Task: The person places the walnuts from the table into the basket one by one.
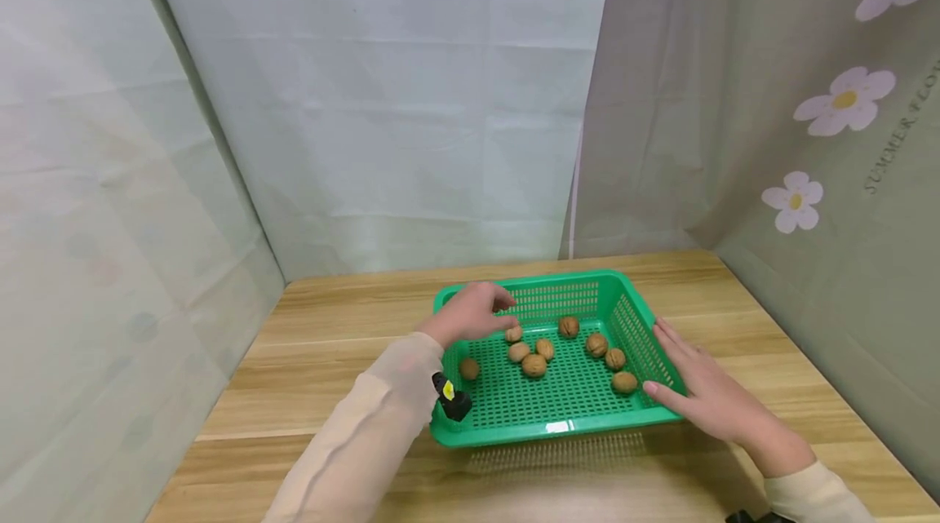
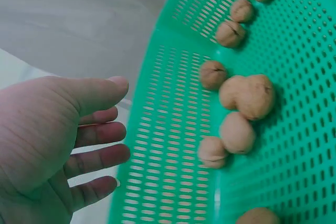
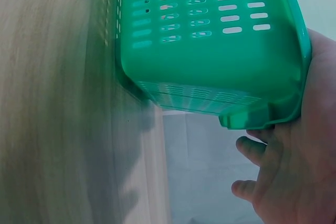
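A green plastic basket (image 1: 558, 427) with slotted walls sits on the wooden table and has several walnuts (image 1: 534, 365) scattered over its floor. Above its left part hovers my left hand (image 1: 473, 315), fingers loosely bent and apart from the thumb. Nothing lies in that hand in the left wrist view, where the walnuts (image 2: 255, 97) are beyond the fingertips. My right hand (image 1: 708, 396) rests against the basket's right rim, thumb over the edge and fingers spread along it. In the right wrist view, the right palm (image 3: 299, 177) touches the outer rim.
The wooden table (image 1: 330, 360) extends around the basket on every side. Pale cloth curtains (image 1: 382, 123) rise behind it and to the left, and a grey flowered curtain (image 1: 734, 99) hangs on the right. A black wrist device (image 1: 453, 402) is strapped to the left sleeve.
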Tool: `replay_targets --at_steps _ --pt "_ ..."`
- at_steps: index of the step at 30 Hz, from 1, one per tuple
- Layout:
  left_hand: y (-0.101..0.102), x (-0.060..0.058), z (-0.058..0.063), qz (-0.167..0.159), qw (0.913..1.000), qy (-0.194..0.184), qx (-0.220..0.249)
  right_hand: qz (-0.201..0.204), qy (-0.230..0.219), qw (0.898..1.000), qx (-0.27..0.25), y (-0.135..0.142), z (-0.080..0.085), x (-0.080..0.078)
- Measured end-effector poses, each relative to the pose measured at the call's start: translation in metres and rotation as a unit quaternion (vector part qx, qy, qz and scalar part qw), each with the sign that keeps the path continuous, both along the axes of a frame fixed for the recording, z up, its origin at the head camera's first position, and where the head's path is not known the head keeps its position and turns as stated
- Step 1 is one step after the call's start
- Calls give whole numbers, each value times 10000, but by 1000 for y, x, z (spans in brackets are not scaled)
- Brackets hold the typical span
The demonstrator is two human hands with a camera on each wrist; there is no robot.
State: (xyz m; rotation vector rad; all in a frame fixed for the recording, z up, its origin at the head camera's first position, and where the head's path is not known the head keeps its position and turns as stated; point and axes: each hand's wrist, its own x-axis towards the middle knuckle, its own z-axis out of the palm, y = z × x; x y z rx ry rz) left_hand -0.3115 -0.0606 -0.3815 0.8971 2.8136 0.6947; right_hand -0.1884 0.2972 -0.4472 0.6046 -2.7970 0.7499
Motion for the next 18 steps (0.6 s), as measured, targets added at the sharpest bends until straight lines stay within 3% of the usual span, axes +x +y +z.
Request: replay_targets --at_steps 5,10,14,18 --pt "-20 18 16 -93 9969 786 -23 50 26 10000 74 0 -1 -4" --pt "-51 56 27 118 9876 1567 -20 39 92 9994 331 4 2 -5" --pt "-78 85 27 268 9769 2116 116 94 235 9985 481 10 11 -3" --pt "-106 103 21 415 9716 2315 246 232 470 9968 607 14 26 -2"
